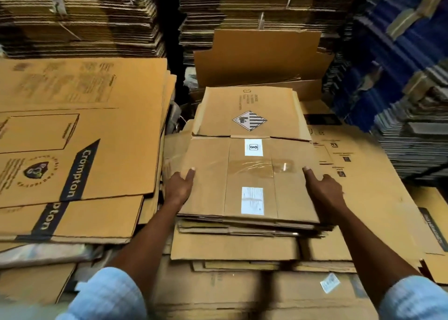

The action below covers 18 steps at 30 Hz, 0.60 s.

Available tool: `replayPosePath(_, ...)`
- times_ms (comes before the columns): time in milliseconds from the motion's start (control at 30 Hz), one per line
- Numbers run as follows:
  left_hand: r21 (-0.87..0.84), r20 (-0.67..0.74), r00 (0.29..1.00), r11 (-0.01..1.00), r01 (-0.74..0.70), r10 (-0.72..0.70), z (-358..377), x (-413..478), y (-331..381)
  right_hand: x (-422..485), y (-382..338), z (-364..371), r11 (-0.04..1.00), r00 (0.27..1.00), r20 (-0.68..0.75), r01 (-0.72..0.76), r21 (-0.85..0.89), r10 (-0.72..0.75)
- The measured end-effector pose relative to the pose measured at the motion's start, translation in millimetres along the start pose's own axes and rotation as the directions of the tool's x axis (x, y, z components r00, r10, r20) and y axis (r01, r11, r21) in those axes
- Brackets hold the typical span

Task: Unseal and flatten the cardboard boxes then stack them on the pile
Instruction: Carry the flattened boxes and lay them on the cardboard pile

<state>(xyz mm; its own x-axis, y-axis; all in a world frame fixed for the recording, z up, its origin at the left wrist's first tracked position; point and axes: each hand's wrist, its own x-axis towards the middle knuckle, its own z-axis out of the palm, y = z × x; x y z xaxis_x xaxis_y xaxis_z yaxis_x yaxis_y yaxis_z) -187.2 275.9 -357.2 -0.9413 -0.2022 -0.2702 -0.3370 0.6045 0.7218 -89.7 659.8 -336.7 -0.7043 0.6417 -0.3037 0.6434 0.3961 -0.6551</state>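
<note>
My left hand (180, 186) and right hand (324, 192) grip the flattened box (249, 174) by its sides, thumbs on top — the neighbouring sheet (116, 130) reads "Crompton".

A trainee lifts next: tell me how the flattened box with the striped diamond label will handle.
The flattened box will probably feel light, being thin. It may hinge at the crease across its middle, letting the far half droop. The left hand and right hand grip its side edges, likely steadying it.
</note>
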Motion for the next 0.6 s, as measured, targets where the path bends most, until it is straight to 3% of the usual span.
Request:
replayPosePath(267, 0.039, 0.0, 1.0, 0.999, -0.023, 0.023, 2.2, 25.8, -11.0, 12.2, -2.5, 2.6, 0.999, 0.999, 0.045, 0.02, -0.045, -0.018)
replayPosePath(367, -0.031, 0.158, 0.982, 0.994, 0.104, -0.098, 3.1, 30.8, -27.7, 18.6, 6.1, 0.4, 0.996, 0.995, 0.094, -0.013, -0.09, 0.021)
replayPosePath(467, -0.18, 0.348, 0.923, 0.955, 0.236, -0.163, 5.6, 47.9, -65.2, 15.7, 29.5, 3.1, 0.991, 0.972, 0.224, -0.093, 0.098, 0.069)
replayPosePath(600, -0.229, 0.429, 0.895, 0.944, 0.236, -0.119, 1.3, 31.2, -69.6, 8.0, 47.2, 8.3, 0.956, 0.936, 0.348, -0.046, 0.289, -0.06)
